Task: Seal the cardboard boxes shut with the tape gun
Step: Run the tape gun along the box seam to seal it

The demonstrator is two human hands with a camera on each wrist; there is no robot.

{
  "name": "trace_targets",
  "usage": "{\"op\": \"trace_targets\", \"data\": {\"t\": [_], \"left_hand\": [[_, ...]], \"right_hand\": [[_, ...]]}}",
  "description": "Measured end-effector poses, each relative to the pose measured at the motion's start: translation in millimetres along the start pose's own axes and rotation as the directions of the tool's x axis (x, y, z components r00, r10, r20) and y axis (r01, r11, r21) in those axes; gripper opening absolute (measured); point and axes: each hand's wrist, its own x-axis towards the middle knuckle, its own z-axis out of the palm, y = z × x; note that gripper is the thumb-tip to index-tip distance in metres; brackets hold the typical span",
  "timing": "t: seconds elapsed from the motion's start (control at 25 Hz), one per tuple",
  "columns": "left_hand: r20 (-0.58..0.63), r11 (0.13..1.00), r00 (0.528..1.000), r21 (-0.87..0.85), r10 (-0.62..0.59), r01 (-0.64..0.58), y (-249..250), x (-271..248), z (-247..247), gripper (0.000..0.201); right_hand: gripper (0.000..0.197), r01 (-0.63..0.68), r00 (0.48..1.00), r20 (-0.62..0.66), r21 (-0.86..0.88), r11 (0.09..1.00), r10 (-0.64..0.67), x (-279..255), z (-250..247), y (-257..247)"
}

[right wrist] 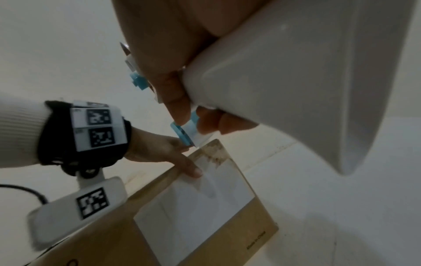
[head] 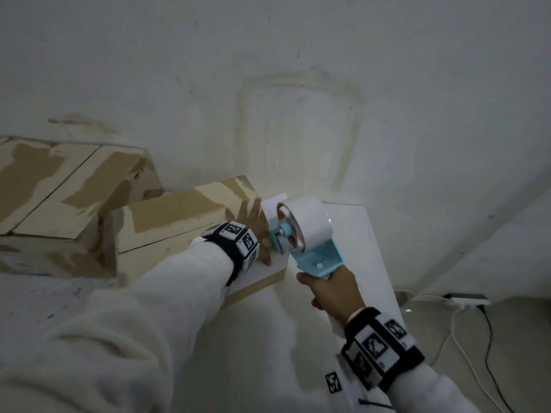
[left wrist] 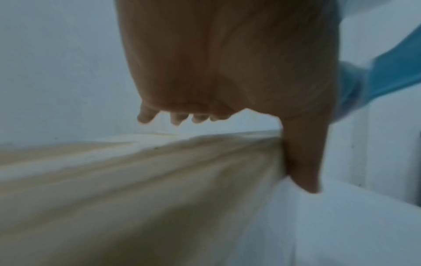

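A cardboard box (head: 179, 219) lies on the white table, its right end covered by a strip of white tape (right wrist: 196, 207). My left hand (head: 253, 222) lies flat and open on that end of the box (left wrist: 159, 180), fingers straight, its thumb (right wrist: 191, 167) pressing the tape on the end face. My right hand (head: 331, 290) grips the handle (right wrist: 296, 72) of the blue tape gun (head: 310, 254). The gun's white tape roll (head: 304, 222) hovers just right of my left hand, at the box's end. A second, larger box (head: 59, 189) stands behind on the left.
The white table (head: 369, 263) ends at the right, close to the tape gun. Beyond its edge, a power strip (head: 465, 301) and cables lie on the floor. A stained white wall rises right behind the boxes.
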Motion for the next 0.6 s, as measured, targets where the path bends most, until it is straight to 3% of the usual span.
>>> {"op": "trace_targets", "data": {"t": [0.12,0.2,0.32,0.6], "left_hand": [[-0.074,1.0,0.997,0.021,0.02,-0.019,17,-16,1,0.096],[-0.06,0.999,0.998,-0.045,-0.019,0.016,21,-15,15,0.082],[-0.082,0.995,0.995,-0.088,-0.062,0.055,23,-11,25,0.081],[-0.178,0.996,0.984,-0.084,-0.021,0.006,25,-22,22,0.072]], "right_hand": [[0.015,-0.017,0.999,0.029,0.003,1.0,0.017,7,-6,-4],[0.015,-0.036,0.997,0.073,-0.021,0.999,0.037,7,-7,-2],[0.015,-0.034,0.996,0.087,-0.015,0.999,0.035,8,-6,2],[0.014,-0.036,0.999,0.035,0.055,0.998,0.034,-20,-22,33]]}}
